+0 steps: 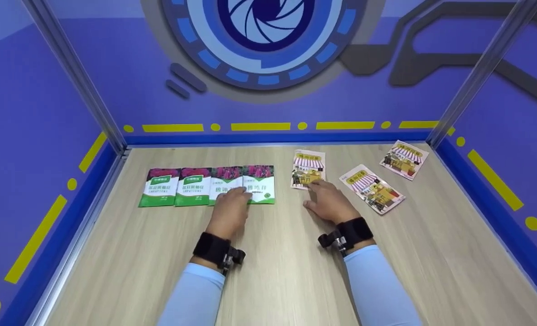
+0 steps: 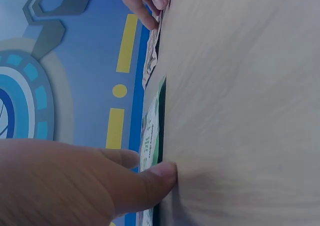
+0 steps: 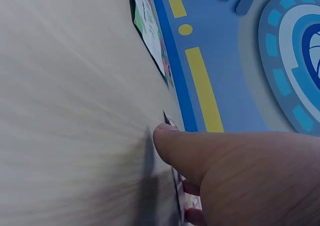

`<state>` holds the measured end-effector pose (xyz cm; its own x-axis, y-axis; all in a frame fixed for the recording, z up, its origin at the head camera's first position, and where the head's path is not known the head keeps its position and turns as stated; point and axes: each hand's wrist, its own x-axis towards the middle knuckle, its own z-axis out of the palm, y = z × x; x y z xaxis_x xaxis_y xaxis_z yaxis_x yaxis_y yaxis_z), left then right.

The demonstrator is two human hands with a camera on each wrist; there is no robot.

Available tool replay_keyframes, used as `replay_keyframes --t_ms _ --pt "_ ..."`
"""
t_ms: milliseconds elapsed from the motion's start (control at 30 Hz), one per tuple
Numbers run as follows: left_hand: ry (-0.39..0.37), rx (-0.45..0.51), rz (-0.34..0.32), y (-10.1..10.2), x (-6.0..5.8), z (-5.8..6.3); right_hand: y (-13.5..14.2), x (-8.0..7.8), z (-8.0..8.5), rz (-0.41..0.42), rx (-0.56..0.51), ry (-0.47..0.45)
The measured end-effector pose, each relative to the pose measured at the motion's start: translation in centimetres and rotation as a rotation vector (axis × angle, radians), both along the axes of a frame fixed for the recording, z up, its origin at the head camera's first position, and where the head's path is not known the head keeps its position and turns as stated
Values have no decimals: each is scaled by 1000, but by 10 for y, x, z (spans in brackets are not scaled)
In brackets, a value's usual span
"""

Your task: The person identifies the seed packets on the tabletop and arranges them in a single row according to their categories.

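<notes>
Blue sleeves slanted inward, left hand over green-white packets, right hand at pink packet, both unclenched.

Four green-and-white packets with magenta flowers lay flat, side by side in a row on the tabletop; to their right lay three pale-pink packets with striped awnings — one nearly straight, two angled.

Third green-white packet from left: part-hidden by left hand | Sleeves: near ends cropped | Far-wall emblem: top cropped
</notes>
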<state>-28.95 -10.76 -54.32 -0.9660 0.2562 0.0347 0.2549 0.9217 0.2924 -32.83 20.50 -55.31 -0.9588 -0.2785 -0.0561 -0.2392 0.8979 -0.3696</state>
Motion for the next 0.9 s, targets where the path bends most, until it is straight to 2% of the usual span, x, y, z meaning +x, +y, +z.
replay_keyframes --t_ms 133,400,900 --pt "-27 -16 -10 1 3 1 -5 3 3 58 19 8" --pt "-7 -18 -45 3 8 2 -15 10 7 183 61 21" --pt "-34 -13 -29 3 8 2 -20 15 11 249 36 2"
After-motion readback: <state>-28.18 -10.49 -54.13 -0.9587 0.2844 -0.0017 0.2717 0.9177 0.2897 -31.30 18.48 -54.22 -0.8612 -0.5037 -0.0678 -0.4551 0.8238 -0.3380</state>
